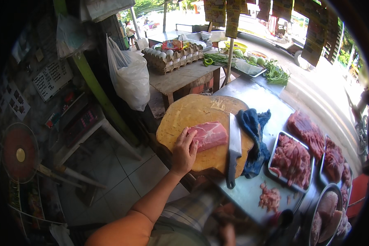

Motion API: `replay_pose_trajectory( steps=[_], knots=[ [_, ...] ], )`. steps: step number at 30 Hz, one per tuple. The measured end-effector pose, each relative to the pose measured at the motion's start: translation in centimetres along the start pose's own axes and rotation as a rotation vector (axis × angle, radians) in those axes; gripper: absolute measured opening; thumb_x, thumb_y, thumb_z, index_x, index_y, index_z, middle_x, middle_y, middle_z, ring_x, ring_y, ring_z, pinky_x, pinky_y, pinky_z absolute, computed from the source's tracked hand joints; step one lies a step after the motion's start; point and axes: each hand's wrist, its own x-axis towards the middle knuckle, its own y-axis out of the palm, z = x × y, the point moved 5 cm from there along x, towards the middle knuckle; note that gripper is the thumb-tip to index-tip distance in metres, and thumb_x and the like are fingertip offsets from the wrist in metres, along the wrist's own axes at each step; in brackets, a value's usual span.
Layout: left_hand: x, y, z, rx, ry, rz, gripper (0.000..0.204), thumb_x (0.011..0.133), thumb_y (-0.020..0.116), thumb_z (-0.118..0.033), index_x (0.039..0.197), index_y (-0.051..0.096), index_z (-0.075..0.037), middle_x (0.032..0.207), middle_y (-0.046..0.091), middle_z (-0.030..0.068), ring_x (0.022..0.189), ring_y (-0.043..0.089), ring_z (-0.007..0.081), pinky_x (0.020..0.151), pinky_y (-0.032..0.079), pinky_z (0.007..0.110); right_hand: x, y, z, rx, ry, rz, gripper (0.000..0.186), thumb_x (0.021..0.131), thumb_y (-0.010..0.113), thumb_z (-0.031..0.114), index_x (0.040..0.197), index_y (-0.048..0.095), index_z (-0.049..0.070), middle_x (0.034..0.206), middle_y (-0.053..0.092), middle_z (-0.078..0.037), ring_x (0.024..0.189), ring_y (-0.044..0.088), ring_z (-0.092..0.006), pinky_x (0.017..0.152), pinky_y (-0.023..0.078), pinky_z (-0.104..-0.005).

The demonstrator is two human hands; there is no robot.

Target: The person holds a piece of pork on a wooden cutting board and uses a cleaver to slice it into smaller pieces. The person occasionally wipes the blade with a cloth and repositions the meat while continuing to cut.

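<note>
Fingers of the left hand (184,151) were spread and laid flat on the near end of a slab of raw pink meat (208,136), pressed down as though to keep it from sliding. That slab was seen lying near the middle of a round, yellowed wooden chopping board (180,117). Only a blurred trace of the right hand (227,233) could be made out at the lower edge, so whether it was spread or closed cannot be told; nothing was seen in its grasp.

Just right of the meat, a broad cleaver (233,149) was left lying flat on the board, its dark handle pointed toward the person, probably for an easy pick-up. A crumpled blue cloth (254,139) was bunched against the board's right edge, touching it, likely kept there for wiping.

Farther right, on a steel counter (250,96), a metal tray of cut red meat (292,160) was set, with more heaps of meat beyond it and a small pile of scraps (269,197) nearer the person. Behind the board, stacked cartons of eggs (172,57), green vegetables (274,74) and a hanging white plastic bag (129,78) were seen, with a sunlit street beyond.
</note>
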Motion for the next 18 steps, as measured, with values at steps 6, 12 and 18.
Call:
replay_pose_trajectory(
  steps=[6,12,18],
  knots=[
    [0.02,-0.01,-0.15,-0.012,0.005,-0.011,0.031,0.098,0.057,-0.013,0.126,0.062,-0.001,0.136,0.053,0.0311,0.122,0.056,0.0455,0.103,0.046,0.045,0.06,0.17,-0.34,0.010,-0.008,-0.008,0.046,0.079,0.073,0.020,0.118,0.068,-0.004,0.114,0.069,-0.025,0.105,0.068,-0.0384,0.092,0.052,-0.0427],
    [0.07,-0.01,-0.14,-0.017,-0.006,-0.005,0.034,0.097,0.058,-0.015,0.128,0.062,-0.001,0.138,0.052,0.0295,0.123,0.054,0.0453,0.104,0.045,0.046,0.19,0.26,-0.51,-0.006,-0.025,-0.005,0.045,0.080,0.072,0.022,0.117,0.068,-0.004,0.113,0.069,-0.025,0.106,0.067,-0.0390,0.092,0.052,-0.0432],
    [0.00,-0.02,0.04,-0.019,0.005,-0.019,0.034,0.095,0.058,-0.013,0.127,0.062,-0.002,0.138,0.052,0.0290,0.124,0.054,0.0442,0.104,0.045,0.046,0.01,-0.02,0.00,0.002,-0.005,0.003,0.044,0.080,0.072,0.022,0.115,0.068,-0.004,0.112,0.069,-0.026,0.105,0.067,-0.0394,0.092,0.052,-0.0435]
  ],
)
